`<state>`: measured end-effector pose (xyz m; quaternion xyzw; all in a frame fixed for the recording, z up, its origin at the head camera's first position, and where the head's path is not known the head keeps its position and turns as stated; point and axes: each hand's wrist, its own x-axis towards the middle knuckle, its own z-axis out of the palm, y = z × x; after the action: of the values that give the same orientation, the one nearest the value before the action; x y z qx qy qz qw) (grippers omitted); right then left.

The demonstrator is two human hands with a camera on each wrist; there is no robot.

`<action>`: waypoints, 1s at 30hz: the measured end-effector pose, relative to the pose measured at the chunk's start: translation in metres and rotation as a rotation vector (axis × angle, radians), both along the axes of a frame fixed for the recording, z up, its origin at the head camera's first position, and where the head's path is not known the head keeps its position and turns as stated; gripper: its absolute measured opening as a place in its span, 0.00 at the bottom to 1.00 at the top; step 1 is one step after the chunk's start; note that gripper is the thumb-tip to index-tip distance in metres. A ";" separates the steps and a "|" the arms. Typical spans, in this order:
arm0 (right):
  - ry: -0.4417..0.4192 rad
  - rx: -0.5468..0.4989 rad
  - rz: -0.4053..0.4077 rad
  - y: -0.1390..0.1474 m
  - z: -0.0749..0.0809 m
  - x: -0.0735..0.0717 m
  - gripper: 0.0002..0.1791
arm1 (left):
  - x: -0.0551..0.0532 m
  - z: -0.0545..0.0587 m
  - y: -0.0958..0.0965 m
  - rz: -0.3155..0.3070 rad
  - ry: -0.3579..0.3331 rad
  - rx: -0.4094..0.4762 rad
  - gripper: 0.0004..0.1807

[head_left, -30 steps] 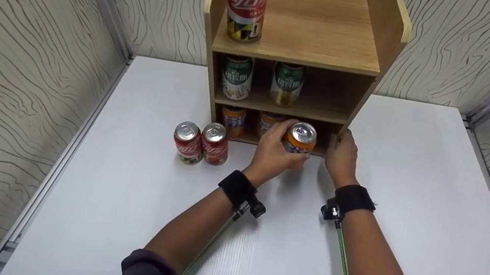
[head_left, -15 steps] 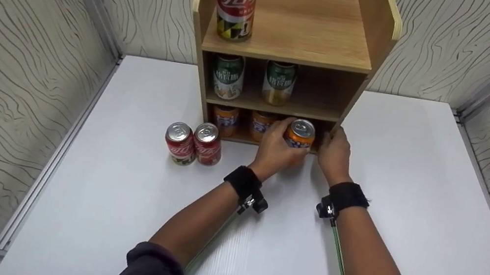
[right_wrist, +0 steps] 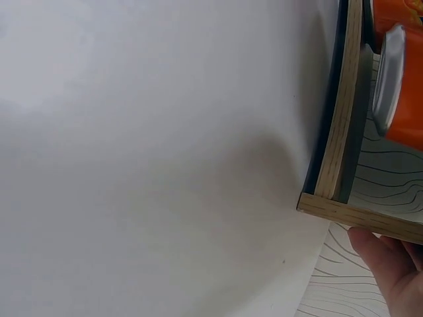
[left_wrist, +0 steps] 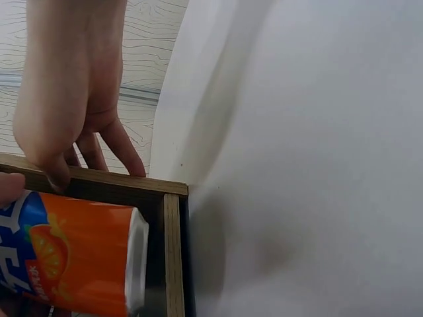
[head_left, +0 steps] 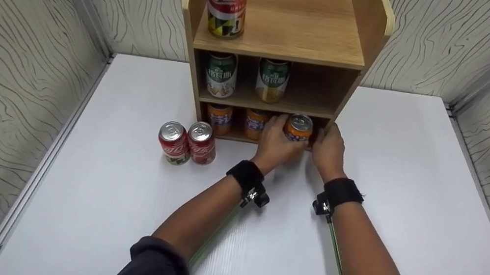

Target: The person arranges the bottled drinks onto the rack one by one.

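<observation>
My left hand [head_left: 277, 145] grips an orange soda can [head_left: 299, 126] around its side, at the right part of the bottom compartment of a wooden shelf [head_left: 279, 53]. The can stands nearly upright, its silver top facing up. In the left wrist view, the can's printed orange side [left_wrist: 92, 251] is within the side and bottom boards, its pale base above the bottom board. On the shelf's right side panel [right_wrist: 370, 219], my right hand [head_left: 329, 152] pinches the front edge, thumb and fingers on opposite faces. Left of the held can stand two more orange cans [head_left: 219, 120].
Two green-and-white cans [head_left: 272, 82] stand in the middle compartment, and a red cola can [head_left: 225, 0] stands on the top board at left. Two small red cans [head_left: 202, 144] sit side by side on the white table [head_left: 112, 215], left of the shelf front.
My left hand has carried the orange can from in front of the shelf forward into the bottom compartment's opening. The right hand stays at the side panel. The head view has shifted slightly.
</observation>
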<state>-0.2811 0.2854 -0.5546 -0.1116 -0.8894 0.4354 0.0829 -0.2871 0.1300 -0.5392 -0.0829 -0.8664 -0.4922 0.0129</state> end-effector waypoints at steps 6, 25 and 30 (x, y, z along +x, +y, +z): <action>0.002 0.018 -0.003 -0.001 -0.001 0.000 0.25 | -0.002 -0.002 0.008 0.021 0.005 0.018 0.41; -0.018 0.046 -0.006 0.001 -0.003 0.001 0.24 | -0.010 -0.008 0.030 0.077 -0.011 0.018 0.35; 0.006 0.060 -0.003 0.000 -0.003 -0.001 0.24 | -0.016 -0.008 0.030 0.075 -0.012 0.030 0.35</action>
<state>-0.2817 0.2854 -0.5573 -0.1092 -0.9017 0.4086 0.0895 -0.3029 0.1602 -0.5468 -0.0472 -0.8614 -0.5050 0.0272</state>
